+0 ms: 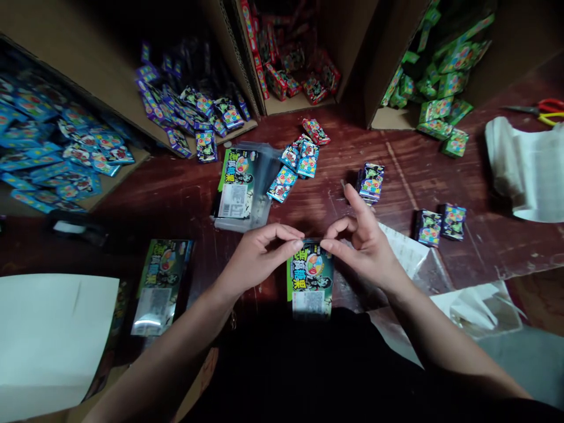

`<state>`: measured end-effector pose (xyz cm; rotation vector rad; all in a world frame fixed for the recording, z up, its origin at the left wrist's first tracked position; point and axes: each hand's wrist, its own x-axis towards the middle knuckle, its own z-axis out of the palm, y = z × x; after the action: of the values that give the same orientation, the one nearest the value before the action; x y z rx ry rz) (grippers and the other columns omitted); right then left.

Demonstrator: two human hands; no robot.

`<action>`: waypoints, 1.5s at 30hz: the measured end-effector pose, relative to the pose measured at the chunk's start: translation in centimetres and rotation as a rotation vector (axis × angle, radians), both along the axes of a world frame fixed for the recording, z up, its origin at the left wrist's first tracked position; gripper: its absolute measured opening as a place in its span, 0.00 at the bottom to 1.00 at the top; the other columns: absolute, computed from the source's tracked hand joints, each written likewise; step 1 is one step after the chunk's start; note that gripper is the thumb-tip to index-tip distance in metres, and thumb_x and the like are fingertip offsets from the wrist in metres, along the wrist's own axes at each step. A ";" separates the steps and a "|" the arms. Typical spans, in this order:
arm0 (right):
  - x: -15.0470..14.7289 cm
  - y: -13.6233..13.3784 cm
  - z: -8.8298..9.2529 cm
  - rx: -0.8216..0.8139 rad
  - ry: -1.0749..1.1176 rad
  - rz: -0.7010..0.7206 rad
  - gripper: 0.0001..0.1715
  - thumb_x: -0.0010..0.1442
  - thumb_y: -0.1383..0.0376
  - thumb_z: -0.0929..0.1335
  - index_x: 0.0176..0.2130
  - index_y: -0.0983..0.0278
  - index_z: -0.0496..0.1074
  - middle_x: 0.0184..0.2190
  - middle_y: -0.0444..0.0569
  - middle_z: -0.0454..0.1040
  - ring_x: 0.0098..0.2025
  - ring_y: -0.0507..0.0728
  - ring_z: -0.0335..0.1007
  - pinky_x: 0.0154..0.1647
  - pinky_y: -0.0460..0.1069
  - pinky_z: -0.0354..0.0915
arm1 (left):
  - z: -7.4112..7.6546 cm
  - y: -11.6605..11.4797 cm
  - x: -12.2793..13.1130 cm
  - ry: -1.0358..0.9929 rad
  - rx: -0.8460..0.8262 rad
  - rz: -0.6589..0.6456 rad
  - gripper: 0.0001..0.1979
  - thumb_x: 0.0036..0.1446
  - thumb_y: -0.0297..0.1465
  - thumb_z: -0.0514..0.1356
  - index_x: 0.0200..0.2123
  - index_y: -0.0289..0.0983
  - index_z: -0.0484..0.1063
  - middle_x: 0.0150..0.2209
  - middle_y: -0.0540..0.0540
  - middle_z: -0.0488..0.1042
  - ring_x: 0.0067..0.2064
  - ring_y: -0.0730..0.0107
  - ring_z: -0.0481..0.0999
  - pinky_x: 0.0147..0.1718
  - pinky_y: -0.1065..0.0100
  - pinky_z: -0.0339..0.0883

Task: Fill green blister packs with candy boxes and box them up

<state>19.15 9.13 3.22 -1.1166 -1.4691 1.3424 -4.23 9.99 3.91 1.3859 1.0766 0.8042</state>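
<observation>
A clear printed bag with a green and black label is held upright near my chest. My left hand pinches its top left corner, and my right hand pinches the top right corner with the index finger raised. Just beyond my right hand lies a purple candy box. Three blue candy boxes and a red one lie in a loose cluster on the dark red table. A stack of the same printed bags lies flat left of that cluster.
Open cardboard cartons line the far edge, holding blue boxes, purple boxes, red boxes and green boxes. Two purple boxes, scissors, white plastic, another bag and white paper lie around.
</observation>
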 end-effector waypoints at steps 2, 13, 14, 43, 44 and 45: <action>-0.2 0.3 0.2 -0.006 -0.028 0.023 0.55 0.61 0.57 0.74 0.73 0.45 0.42 0.35 0.42 0.75 0.39 0.58 0.74 0.51 0.60 0.74 | 0.2 0.1 0.1 0.027 -0.005 0.011 0.04 0.60 0.32 0.66 0.36 0.38 0.77 0.44 0.46 0.82 0.45 0.66 0.81 0.49 0.63 0.72; 0.2 1.0 1.0 -0.151 0.040 -0.018 0.51 0.60 0.59 0.75 0.72 0.49 0.49 0.32 0.40 0.76 0.35 0.54 0.75 0.43 0.53 0.76 | 1.1 1.0 -0.3 0.020 -0.139 -0.035 0.09 0.57 0.36 0.69 0.39 0.39 0.82 0.42 0.46 0.84 0.44 0.66 0.82 0.47 0.64 0.74; 0.6 0.7 1.0 -0.158 0.029 -0.005 0.49 0.62 0.59 0.74 0.72 0.49 0.49 0.33 0.40 0.77 0.37 0.54 0.76 0.46 0.54 0.76 | 0.8 0.8 -0.3 -0.011 -0.128 -0.040 0.10 0.55 0.35 0.70 0.40 0.39 0.81 0.44 0.46 0.83 0.45 0.66 0.82 0.48 0.64 0.74; -4.8 5.7 1.2 0.562 -0.661 0.381 0.30 0.69 0.53 0.66 0.66 0.55 0.63 0.61 0.55 0.66 0.64 0.66 0.63 0.63 0.63 0.63 | 1.9 -1.3 -8.6 0.144 0.004 0.408 0.11 0.58 0.37 0.67 0.41 0.38 0.81 0.44 0.44 0.84 0.45 0.64 0.82 0.49 0.63 0.75; -6.1 6.5 0.9 0.578 -0.684 0.369 0.34 0.69 0.51 0.66 0.69 0.57 0.59 0.64 0.57 0.64 0.66 0.67 0.60 0.66 0.64 0.61 | 2.7 -1.2 -11.3 0.251 0.004 0.452 0.13 0.59 0.39 0.66 0.42 0.38 0.82 0.43 0.44 0.84 0.44 0.64 0.82 0.48 0.62 0.75; -7.4 7.3 0.7 0.598 -0.722 0.371 0.39 0.68 0.49 0.66 0.70 0.60 0.56 0.67 0.59 0.61 0.69 0.68 0.57 0.68 0.65 0.58 | 3.4 -0.9 -14.2 0.329 -0.030 0.495 0.15 0.58 0.41 0.66 0.42 0.37 0.81 0.42 0.44 0.84 0.42 0.62 0.82 0.46 0.62 0.75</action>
<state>11.70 16.47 3.92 -0.9845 -2.4908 0.6195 -18.40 9.05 7.28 1.2670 1.7228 0.9228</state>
